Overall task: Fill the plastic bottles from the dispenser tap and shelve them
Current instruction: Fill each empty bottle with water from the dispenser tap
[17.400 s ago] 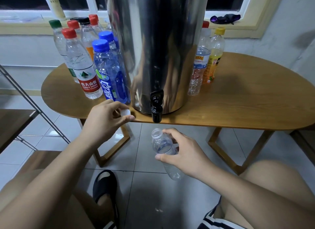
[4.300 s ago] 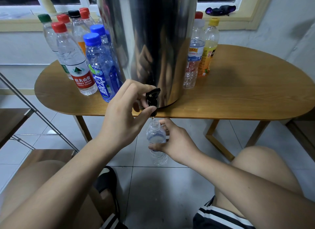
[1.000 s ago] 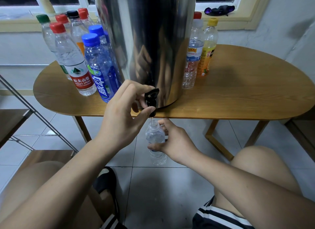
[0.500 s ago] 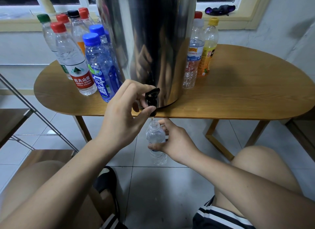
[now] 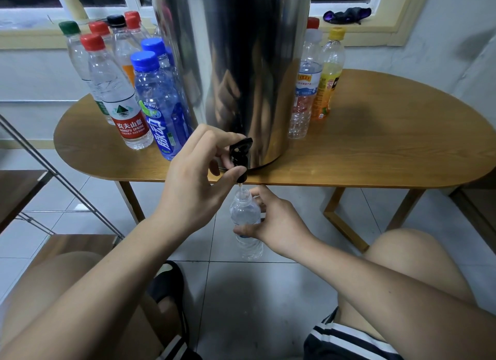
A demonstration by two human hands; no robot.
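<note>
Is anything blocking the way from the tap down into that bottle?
Nothing visible does. The uncapped bottle, held by the right hand, sits just under the tap; the left hand grips the tap from the side.

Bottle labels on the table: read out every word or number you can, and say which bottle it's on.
"农夫山泉", "NONGFU SPRING": red label, front red-capped bottle.
"脉动": blue label, front blue-capped bottle.
White-capped bottle and yellow-capped bottle, right of the dispenser: labels too blurred to read.
</note>
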